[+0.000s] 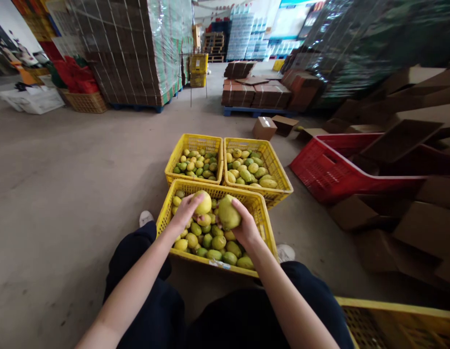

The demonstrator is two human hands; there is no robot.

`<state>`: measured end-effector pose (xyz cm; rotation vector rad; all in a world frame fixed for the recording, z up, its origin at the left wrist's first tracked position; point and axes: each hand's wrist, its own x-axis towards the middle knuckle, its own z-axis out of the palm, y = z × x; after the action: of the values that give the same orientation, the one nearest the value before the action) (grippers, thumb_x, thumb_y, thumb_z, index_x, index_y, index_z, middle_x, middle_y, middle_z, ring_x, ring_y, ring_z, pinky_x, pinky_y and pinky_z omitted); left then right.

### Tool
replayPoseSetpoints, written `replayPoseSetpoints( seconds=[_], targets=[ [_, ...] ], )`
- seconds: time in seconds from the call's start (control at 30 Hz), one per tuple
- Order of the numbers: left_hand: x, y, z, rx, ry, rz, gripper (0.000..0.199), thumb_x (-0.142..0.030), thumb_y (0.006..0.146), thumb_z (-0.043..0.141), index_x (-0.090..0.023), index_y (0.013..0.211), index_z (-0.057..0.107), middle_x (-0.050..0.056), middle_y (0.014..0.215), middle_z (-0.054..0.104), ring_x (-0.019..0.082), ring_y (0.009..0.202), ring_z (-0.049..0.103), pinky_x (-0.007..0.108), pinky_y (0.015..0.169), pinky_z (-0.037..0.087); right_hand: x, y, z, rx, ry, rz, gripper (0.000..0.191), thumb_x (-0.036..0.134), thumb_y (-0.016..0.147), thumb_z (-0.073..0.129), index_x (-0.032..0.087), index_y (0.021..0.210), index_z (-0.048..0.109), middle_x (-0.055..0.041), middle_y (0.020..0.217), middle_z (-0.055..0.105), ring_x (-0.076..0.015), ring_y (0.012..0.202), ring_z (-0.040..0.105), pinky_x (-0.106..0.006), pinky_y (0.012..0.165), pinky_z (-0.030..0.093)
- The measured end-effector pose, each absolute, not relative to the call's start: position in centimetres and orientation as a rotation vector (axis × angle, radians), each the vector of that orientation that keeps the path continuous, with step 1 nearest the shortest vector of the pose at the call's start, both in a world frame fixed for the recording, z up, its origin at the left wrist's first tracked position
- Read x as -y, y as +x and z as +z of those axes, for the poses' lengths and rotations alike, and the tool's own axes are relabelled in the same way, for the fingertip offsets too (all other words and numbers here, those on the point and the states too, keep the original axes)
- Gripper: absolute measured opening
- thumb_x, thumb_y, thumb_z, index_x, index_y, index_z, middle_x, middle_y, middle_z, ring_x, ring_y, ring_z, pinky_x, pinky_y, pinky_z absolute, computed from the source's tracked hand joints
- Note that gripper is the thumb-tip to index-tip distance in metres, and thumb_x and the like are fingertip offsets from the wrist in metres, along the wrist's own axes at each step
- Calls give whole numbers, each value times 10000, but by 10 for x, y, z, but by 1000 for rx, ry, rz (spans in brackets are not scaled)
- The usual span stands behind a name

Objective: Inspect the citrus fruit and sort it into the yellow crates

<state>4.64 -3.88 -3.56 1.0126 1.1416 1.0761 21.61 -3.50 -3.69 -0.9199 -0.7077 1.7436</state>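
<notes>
My left hand point(185, 212) is wrapped round a round yellow fruit point(203, 202), raised over the near yellow crate point(270, 232). Beside it, my right hand point(244, 224) grips a larger green-yellow fruit point(229, 212). The two held fruits are apart. Below them the near crate holds many yellow and green fruits point(218, 242). Touching its far side are two more yellow crates with similar fruits, one at the left point(168, 170) and one at the right point(285, 186). My fingertips are partly hidden by the fruits.
A red crate point(321, 169) with cardboard stands at the right, amid open boxes point(424, 228). Another yellow crate point(395, 306) is at the lower right. Behind are a small box point(264, 128), flattened cardboard point(270, 94) on a blue pallet and wrapped stacks point(119, 53). My legs flank the near crate.
</notes>
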Motion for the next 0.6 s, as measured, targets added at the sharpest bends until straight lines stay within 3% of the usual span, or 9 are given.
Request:
replayPoseSetpoints(
  seconds=[0.1,0.23,0.33,0.47,0.53,0.6],
  targets=[
    [35,48,-34,-1048,829,1054,593,-678,849,422,-145,970,652,50,685,636,101,428,498,233,414,369,33,219,-35,629,-902,1869,418,602,681,662,200,791,631,-32,643,632,-168,464,548,-273,360,374],
    [28,50,-40,-1064,780,978,585,-671,855,434,-144,978,655,51,670,660,89,411,511,197,384,362,30,226,-30,529,-873,1889,419,585,675,654,200,840,666,-38,653,645,-161,492,551,-270,415,416],
    [36,59,-51,-1118,977,711,483,-635,816,556,-166,853,664,30,614,648,100,390,519,196,365,383,25,236,-26,431,-870,1814,344,525,663,683,220,821,674,-52,724,678,-186,585,583,-284,464,455],
    [75,84,-80,-983,1209,-11,270,-437,696,770,-188,647,680,20,548,625,161,356,545,258,328,405,18,255,-25,286,-826,1750,267,439,672,680,217,819,672,-46,790,706,-172,595,568,-274,470,461],
    [88,95,-94,-974,1126,-162,187,-339,628,828,-212,717,723,23,593,660,236,370,594,324,311,418,16,262,-27,258,-793,1751,262,423,682,675,210,835,670,-40,777,702,-159,588,561,-266,479,465],
    [84,99,-100,-1021,981,-68,267,-343,653,820,-242,887,741,38,696,707,297,468,667,371,336,459,16,265,-30,272,-762,1756,263,424,695,669,210,847,667,-37,768,695,-157,598,567,-263,489,469]
  ],
)
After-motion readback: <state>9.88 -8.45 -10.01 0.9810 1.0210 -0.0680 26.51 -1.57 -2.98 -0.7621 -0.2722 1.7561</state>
